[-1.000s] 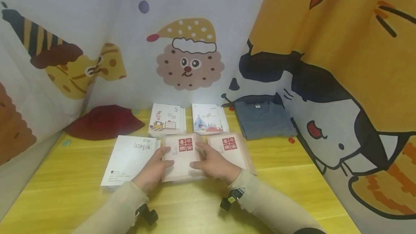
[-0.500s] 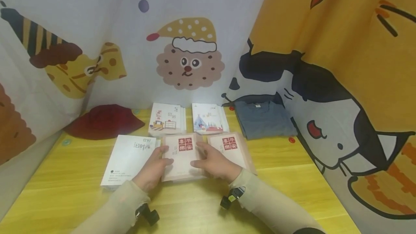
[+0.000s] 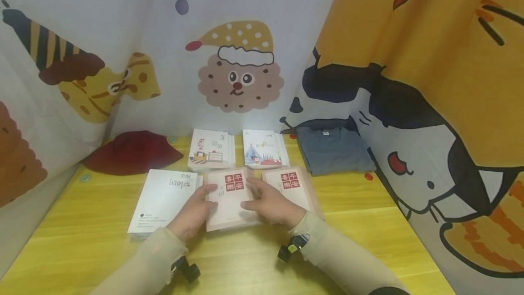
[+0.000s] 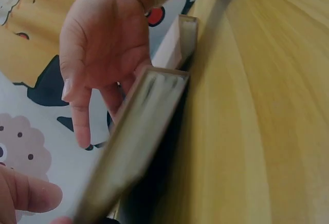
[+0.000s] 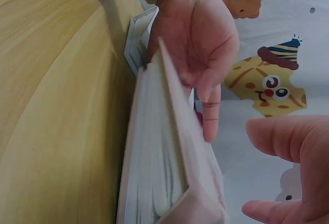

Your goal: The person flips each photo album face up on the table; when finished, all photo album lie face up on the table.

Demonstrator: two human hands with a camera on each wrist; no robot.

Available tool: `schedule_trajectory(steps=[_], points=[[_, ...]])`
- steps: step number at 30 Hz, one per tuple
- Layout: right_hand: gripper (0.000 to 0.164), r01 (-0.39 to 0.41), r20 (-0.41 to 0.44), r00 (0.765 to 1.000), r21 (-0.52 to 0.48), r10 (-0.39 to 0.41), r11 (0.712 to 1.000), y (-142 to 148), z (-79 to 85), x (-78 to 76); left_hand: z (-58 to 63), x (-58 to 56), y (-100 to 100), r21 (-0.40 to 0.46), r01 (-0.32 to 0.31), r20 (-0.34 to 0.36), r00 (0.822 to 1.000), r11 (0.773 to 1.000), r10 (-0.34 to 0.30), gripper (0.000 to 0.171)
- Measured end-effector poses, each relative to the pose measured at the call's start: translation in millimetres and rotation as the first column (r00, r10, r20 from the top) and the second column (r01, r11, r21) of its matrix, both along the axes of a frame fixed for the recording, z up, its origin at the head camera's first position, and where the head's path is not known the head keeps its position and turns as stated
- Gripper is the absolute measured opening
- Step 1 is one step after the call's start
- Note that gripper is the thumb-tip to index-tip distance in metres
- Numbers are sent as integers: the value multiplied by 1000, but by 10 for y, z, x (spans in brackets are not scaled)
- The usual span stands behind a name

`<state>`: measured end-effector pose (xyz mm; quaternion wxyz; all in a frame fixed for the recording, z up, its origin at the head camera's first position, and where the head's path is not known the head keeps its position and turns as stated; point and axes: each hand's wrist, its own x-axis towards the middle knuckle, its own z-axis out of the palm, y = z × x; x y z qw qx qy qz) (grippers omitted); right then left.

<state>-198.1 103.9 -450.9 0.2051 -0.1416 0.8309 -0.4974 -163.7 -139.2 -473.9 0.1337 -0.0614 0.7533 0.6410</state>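
At the middle of the table lies a pink book (image 3: pixel 230 211) with red printed squares on its cover. My left hand (image 3: pixel 192 213) rests along its left edge and my right hand (image 3: pixel 275 204) along its right edge. In both wrist views each thumb and index finger stand out extended, apart from the cover; the other fingers go partly out of sight behind the book. The right wrist view shows the cover edge of the pink book (image 5: pixel 154 147) raised off the pages on the left-hand side. To the left is a white book (image 3: pixel 157 204), to the right a matching pink book (image 3: pixel 300 197).
Two illustrated books, one left (image 3: pixel 210 150) and one right (image 3: pixel 263 150), stand behind the middle row. A dark red hat (image 3: pixel 133 156) lies at the back left, a folded grey-blue T-shirt (image 3: pixel 333 151) at the back right. A printed curtain (image 3: pixel 155 22) hangs behind the yellow table (image 3: pixel 348 236).
The near left corner of the middle pink book has shifted slightly toward me. Both hands keep nearly the same places at its sides.
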Motion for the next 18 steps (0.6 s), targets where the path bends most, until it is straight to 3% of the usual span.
schedule_trajectory(steps=[6, 11, 18], points=[[85, -15, 23, 1000, -6, 15, 1000, -19, -39, 2, 31, 6, 9, -57, -2, -29, 1000, 998, 1, 65], [81, -23, -13, 1000, 3, 23, 1000, -45, -105, -22, 144, 54, 5, -78, 3, -59, 998, 997, -7, 64], [76, -14, -25, 1000, -62, 12, 998, -72, -157, -38, 277, 113, -19, -123, 18, -110, 993, 992, -32, 63]])
